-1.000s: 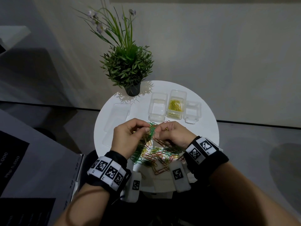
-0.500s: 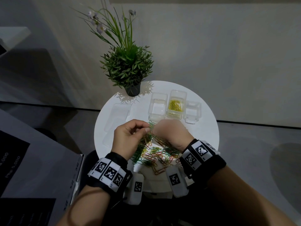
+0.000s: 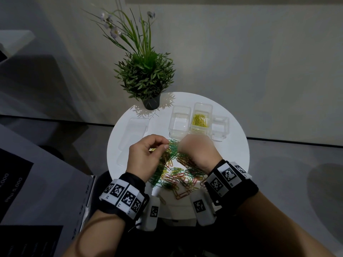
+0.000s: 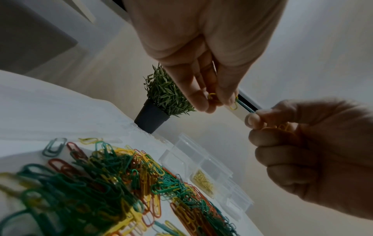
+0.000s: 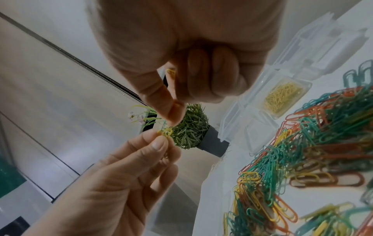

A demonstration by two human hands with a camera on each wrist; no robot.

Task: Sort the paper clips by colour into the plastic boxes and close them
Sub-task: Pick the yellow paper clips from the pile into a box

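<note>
A tangled pile of green, orange and yellow paper clips lies on the round white table. Both hands meet fingertip to fingertip just above the pile. My left hand pinches a few yellow clips, one of them hooked to a green clip. My right hand pinches the other end of that green clip and keeps several yellow clips curled in its fingers. Behind the hands stand three open clear boxes: an empty one, one with yellow clips, and a smaller empty one.
A potted plant in a dark pot stands at the table's far left edge. A clear lid or tray lies flat left of the boxes. A grey box stands on the floor at the left. The table's near edge is under my wrists.
The right wrist has shifted slightly left and toward me. Both hands have stayed together over the pile, working at the same linked clips.
</note>
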